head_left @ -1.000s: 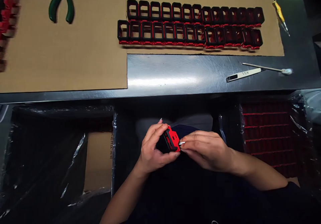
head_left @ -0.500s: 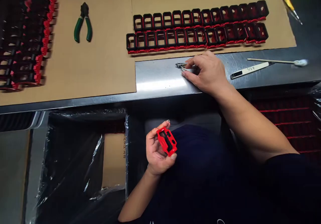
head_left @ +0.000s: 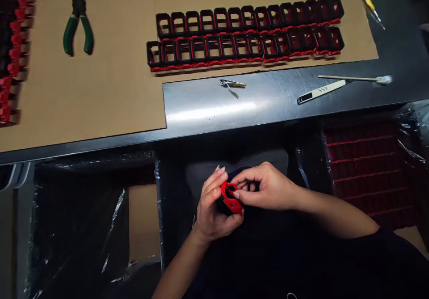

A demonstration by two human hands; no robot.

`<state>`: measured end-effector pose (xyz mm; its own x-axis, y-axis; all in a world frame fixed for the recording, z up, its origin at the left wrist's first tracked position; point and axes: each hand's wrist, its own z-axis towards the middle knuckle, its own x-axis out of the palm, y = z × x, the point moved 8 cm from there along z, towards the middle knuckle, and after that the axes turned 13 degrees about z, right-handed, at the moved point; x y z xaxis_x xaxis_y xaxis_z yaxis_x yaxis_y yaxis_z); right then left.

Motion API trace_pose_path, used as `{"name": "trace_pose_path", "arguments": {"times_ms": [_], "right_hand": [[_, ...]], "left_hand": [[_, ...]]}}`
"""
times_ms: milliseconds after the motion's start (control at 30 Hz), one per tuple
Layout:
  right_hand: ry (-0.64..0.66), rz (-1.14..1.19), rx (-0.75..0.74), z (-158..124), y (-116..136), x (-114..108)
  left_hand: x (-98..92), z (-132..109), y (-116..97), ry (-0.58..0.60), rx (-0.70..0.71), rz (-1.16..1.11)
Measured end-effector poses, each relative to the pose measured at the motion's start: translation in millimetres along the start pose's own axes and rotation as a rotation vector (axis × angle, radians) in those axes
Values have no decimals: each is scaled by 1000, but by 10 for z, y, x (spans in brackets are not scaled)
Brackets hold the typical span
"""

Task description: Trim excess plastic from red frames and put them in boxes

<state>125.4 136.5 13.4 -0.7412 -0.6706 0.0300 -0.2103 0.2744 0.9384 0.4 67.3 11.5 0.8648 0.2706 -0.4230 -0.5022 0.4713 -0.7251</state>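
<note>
Right hand point(head_left: 266, 187): I see it has come back from the clipper point(head_left: 233, 85), which it was gripping over the metal table point(head_left: 197, 107) half a second ago; it is now nearer the wearer than the clipper, at the red-and-black part point(head_left: 233, 205), thumb and forefinger bent close together (whether they pinch anything, my feed cannot tell me).
Left hand point(head_left: 211, 216): also nearer the wearer than the clipper, fingers curled round one side of the part and thumb on the other, holding it firmly.
Part: between both hands, off the table, turned so that I no longer see its red face squarely.
Clipper: released, lying on bare metal.
Frame rows point(head_left: 248, 31): just beyond the clipper.
Pliers point(head_left: 78, 28): left of the clipper, on cardboard point(head_left: 114, 89).
Swab point(head_left: 348, 78): well right of the clipper.
</note>
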Motion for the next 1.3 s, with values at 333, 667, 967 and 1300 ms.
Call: {"name": "trace_pose_path", "arguments": {"times_ms": [333, 667, 967, 1300], "right_hand": [[30, 51, 62, -21, -1, -3], [125, 52, 52, -51, 13, -5], [232, 92, 40, -69, 74, 3], [114, 10, 59, -51, 57, 1]], "left_hand": [[15, 11, -84, 44, 78, 114], [29, 7, -91, 47, 82, 45], [4, -29, -76, 44, 75, 41], [-9, 56, -190, 47, 117, 166]]}}
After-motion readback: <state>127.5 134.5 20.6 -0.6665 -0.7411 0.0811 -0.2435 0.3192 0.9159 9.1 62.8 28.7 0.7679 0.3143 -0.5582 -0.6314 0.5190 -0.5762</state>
